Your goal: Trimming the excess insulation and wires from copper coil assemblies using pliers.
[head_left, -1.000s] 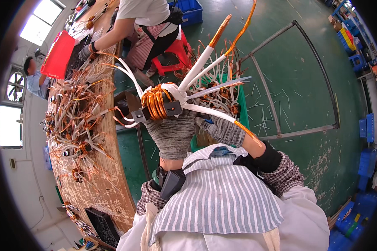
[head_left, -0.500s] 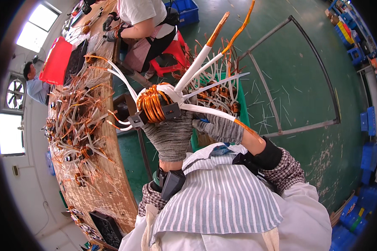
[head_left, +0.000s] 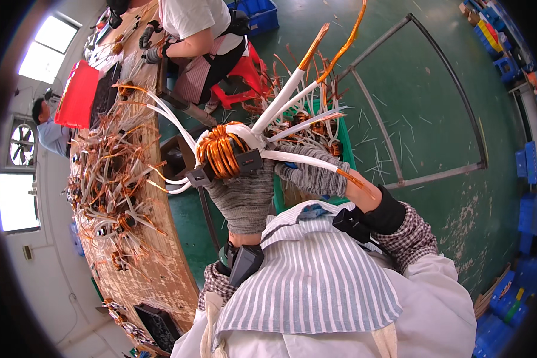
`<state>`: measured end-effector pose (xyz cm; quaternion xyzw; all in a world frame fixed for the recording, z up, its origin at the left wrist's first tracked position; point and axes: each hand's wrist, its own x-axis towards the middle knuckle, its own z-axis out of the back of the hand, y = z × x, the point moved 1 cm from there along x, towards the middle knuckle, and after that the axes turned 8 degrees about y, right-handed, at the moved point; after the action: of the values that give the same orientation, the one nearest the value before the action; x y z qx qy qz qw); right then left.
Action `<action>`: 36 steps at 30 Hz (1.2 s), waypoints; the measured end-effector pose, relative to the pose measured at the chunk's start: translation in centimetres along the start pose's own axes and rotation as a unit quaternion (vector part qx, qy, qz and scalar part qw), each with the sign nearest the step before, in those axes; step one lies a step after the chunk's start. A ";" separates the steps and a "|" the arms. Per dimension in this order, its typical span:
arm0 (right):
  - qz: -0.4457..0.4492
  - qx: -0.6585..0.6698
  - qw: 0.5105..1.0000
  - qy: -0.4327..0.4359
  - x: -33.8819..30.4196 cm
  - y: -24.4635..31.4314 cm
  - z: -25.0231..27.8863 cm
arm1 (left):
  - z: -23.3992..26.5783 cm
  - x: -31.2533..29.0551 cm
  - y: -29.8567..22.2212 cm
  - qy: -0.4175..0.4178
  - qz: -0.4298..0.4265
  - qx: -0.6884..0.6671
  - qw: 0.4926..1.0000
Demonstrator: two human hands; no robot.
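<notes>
My left hand (head_left: 238, 200), in a grey knitted glove, is closed around a toroidal coil (head_left: 221, 152) from below. Orange copper windings wrap its ring, and dark plastic blocks sit on its near side. Several copper leads in white sleeves fan out from it; one thick lead (head_left: 277, 101) rises to the upper right. My right hand (head_left: 319, 179), also gloved, is bent in beside the coil, behind the lowest white-sleeved lead (head_left: 298, 158). Its fingers look curled, but their tips and what they grip are hidden. A thin whitish sleeve (head_left: 307, 124) slants up above that hand, copper strands at its end.
Left of me, a worn wooden table (head_left: 167, 256) carries a heap of similar coils (head_left: 116, 185). A green crate (head_left: 345, 143) of coils stands beyond my hands. Another person (head_left: 197, 30) works at the table near a red stool (head_left: 238, 80). A metal frame (head_left: 376, 122) lies at right.
Copper strands now show at the thin whitish sleeve's end, which looked bare before, and the sleeve reaches less far. The coil stays in my left hand; the view has shifted slightly.
</notes>
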<state>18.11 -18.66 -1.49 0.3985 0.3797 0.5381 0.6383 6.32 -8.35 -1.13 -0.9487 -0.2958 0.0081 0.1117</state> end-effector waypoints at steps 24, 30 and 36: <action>-0.097 0.070 0.986 0.114 -1.8 1.0 1.7 | -0.5 0.3 1.4 -0.050 0.017 0.015 0.998; -0.135 -0.150 0.972 0.119 -1.1 -1.5 -0.2 | -0.4 0.3 1.3 0.013 0.023 0.154 0.988; -0.068 -0.172 0.976 0.117 -1.6 -1.1 -0.1 | 0.0 -0.1 1.1 0.071 0.028 0.051 0.996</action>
<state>18.23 -20.36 -2.49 0.1901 0.3796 0.5937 0.6836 6.85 -9.26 -1.39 -0.9479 -0.2595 -0.0410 0.1799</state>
